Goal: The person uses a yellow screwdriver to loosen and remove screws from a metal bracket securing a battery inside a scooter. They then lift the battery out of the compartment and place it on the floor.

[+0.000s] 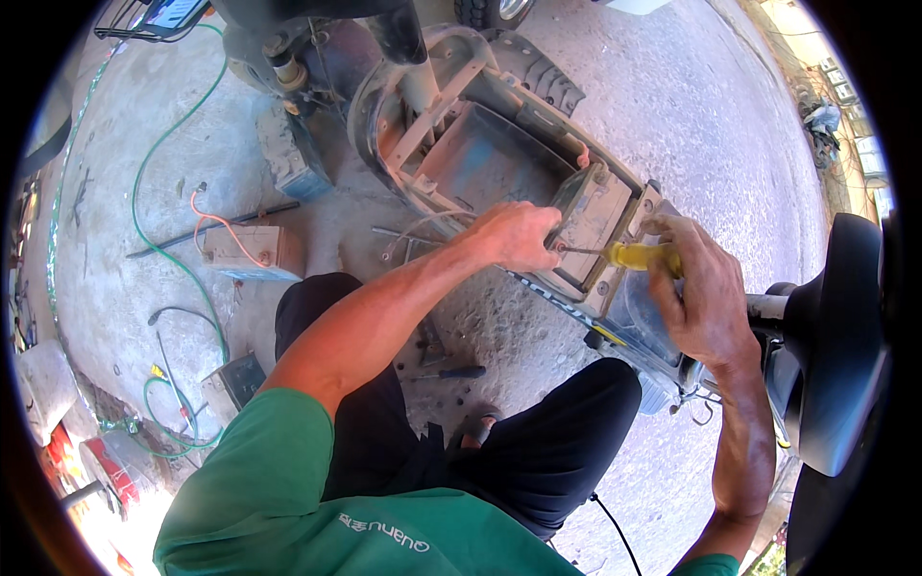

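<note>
A yellow-handled screwdriver [631, 256] is in my right hand [709, 288], fingers wrapped round its handle. Its shaft points left, and the tip meets a terminal at the near left corner of a dusty battery [589, 219]. Beside that tip, my left hand [523, 236] has its fingers closed in a pinch; whatever they grip is hidden. The battery sits inside the open footboard compartment [547, 113] of a scooter. To its left, the compartment's dark dusty floor shows.
Two loose batteries stand on the concrete at left, one grey with an orange wire [254, 252], another [291, 152] farther back. A green cable [140, 173] snakes across the floor. A dark-handled tool [463, 372] lies between my feet. The scooter's black seat [845, 336] juts in at right.
</note>
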